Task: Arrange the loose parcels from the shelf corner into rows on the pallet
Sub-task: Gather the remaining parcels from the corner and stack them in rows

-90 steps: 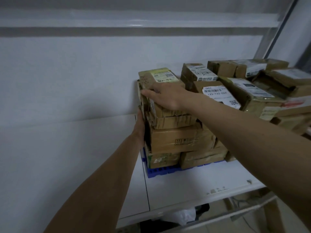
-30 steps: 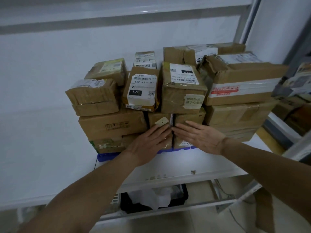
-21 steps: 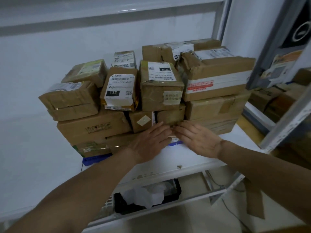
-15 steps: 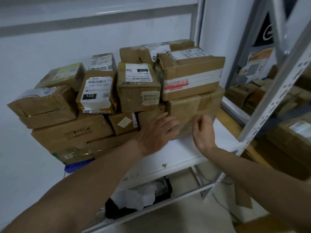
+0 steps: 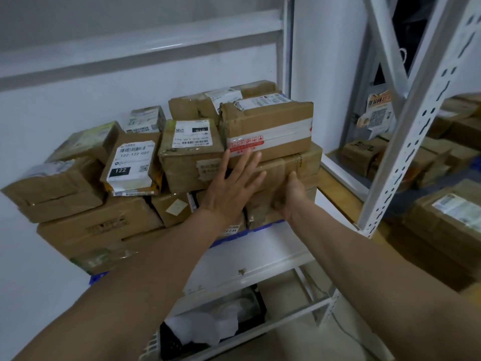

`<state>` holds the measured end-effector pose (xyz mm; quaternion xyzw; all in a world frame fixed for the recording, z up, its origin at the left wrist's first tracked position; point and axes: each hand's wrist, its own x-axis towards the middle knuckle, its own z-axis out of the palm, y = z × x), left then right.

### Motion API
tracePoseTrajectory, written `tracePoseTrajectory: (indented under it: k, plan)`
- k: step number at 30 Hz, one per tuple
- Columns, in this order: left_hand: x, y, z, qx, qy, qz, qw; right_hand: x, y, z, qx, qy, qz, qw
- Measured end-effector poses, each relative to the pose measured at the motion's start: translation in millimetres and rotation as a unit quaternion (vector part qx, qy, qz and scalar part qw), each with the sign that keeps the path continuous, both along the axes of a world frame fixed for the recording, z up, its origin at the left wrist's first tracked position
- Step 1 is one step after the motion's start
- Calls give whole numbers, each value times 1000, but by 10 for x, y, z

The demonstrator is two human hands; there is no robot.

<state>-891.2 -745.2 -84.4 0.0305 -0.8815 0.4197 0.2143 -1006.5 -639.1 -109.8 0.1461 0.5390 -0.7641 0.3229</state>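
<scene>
Two bare forearms are showing, entering from the lower edge, with no sleeves covering them anywhere up to the frame border. The left hand (image 5: 229,188) is wearing no glove, ring or watch, and its wrist is carrying no band. The right hand (image 5: 292,196) is likewise showing bare, with nothing worn on the wrist or on the fingers that are showing. Both forearms are looking slender and smooth, without visible markings.

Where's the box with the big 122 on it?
In the head view, the 122 parcel leans on the stack's top row, left of centre, beside the taller labelled parcel.
</scene>
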Motion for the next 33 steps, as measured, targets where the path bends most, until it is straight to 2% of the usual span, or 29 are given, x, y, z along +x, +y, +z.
tracePoseTrajectory:
  k: [2,4,6,8,12,17,21,24,27,30,33]
  plan:
    - [14,38,45,8,7,-26,1000,-64,64,-26,81,48,-18,995]
    - [-9,98,177,37,15,-74,996,-196,158,16,195,121,-56,972]
    - [-104,156,386,75,50,-112,990,-413,248,129,246,186,-99,946]
    - [-247,194,629,127,77,-100,984,-643,286,256,215,231,-112,942]
    - [-536,110,993,250,58,12,966,-874,290,375,124,198,20,972]
    - [-736,-56,1210,327,90,43,940,-923,222,305,140,213,61,965]
    - [-948,-241,1337,382,107,73,915,-1046,286,335,120,185,66,973]
    - [-1138,-426,1399,459,59,78,883,-1207,333,372,111,154,76,979]
    - [-1278,-583,1461,516,-7,67,854,-1366,295,415,134,175,119,968]
    - [-1374,-683,1509,588,-65,73,803,-1491,211,462,89,172,163,967]
    - [-1477,-702,1543,628,-108,74,767,-1683,104,458,72,188,218,955]
